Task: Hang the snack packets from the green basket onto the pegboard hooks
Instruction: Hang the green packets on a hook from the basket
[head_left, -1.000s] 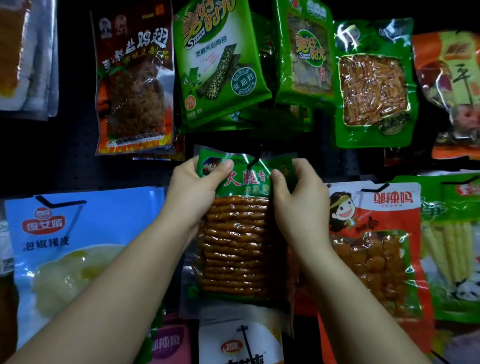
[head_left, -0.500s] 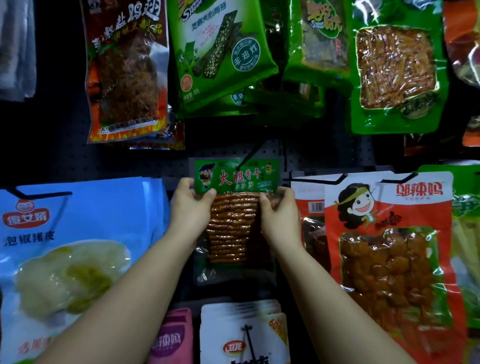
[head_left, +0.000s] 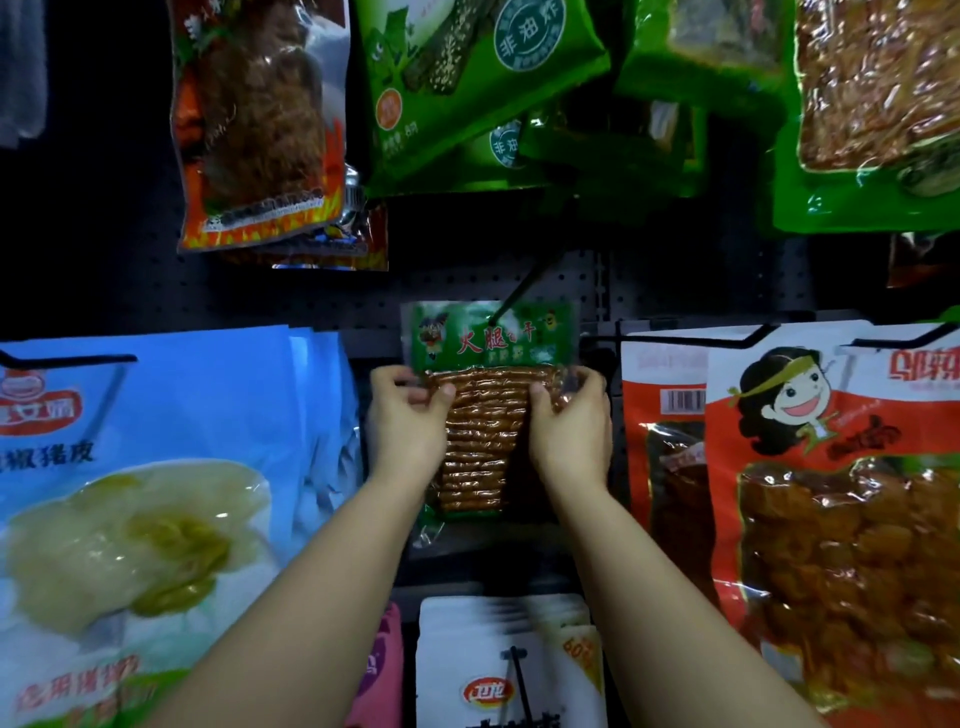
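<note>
A green-topped snack packet (head_left: 488, 340) with brown ridged sticks hangs at the middle of the dark pegboard (head_left: 311, 296). A black hook (head_left: 519, 288) passes through the hole in its green header. My left hand (head_left: 410, 421) pinches the packet's left edge just under the header. On the opposite edge, at the same height, my right hand (head_left: 569, 421) holds it. The green basket is out of view.
Blue packets (head_left: 156, 467) hang to the left and red packets (head_left: 831, 467) to the right, each on black hooks. Green packets (head_left: 483, 78) and a dark red packet (head_left: 260, 114) hang above. White packets (head_left: 509, 670) sit on a hook below.
Both hands pushed the packet away from me along the hook toward the board. Their grip slid down from the header to the packet's side edges. The view has moved closer and lower.
</note>
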